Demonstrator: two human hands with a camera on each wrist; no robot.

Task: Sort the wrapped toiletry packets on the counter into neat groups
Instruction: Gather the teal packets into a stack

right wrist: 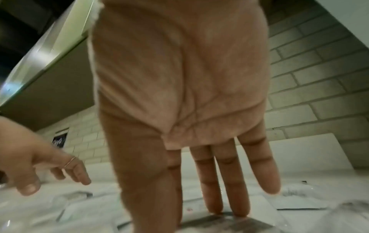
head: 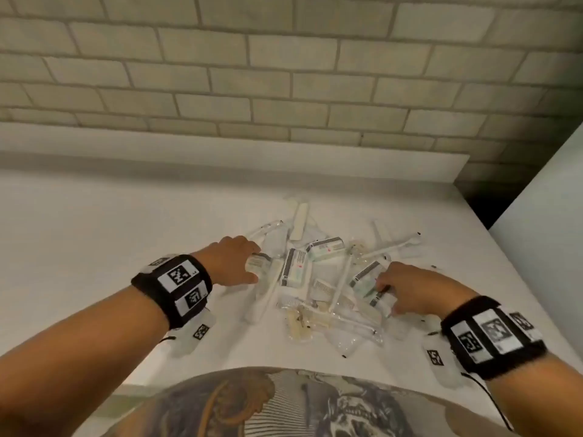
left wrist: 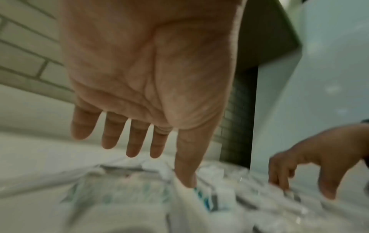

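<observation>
The left hand (head: 232, 260) reaches into the left edge of the pile of packets (head: 318, 285), palm down. In the left wrist view its fingers (left wrist: 111, 132) hang straight and spread above the heap, and only the thumb tip touches a white packet; nothing is gripped. The right hand (head: 413, 288) is at the right edge of the pile. In the right wrist view its fingers (right wrist: 233, 181) are straight, with two fingertips pressing down on a packet with a dark grey band (right wrist: 223, 222); the thumb runs down beside it, and whether it pinches the packet I cannot tell.

The pile lies jumbled on the white counter (head: 94, 234), with packets overlapping and pointing every way. In the middle of the pile sit small soap-like boxes (head: 325, 247) with grey striped ends. Long wrapped toothbrushes (head: 391, 247) stick out of the pile's far right side, and a flat white stick-like packet (head: 299, 220) juts from its far edge. Clear crinkly bags holding cream-coloured items (head: 299, 326) make up the near edge of the pile.

Beyond the pile a low white ledge (head: 220, 159) meets a wall of pale bricks (head: 284, 58). To the right of the pile stands a white panel (head: 542, 197). Both wrists carry black bands (head: 176, 285) with square printed markers.
</observation>
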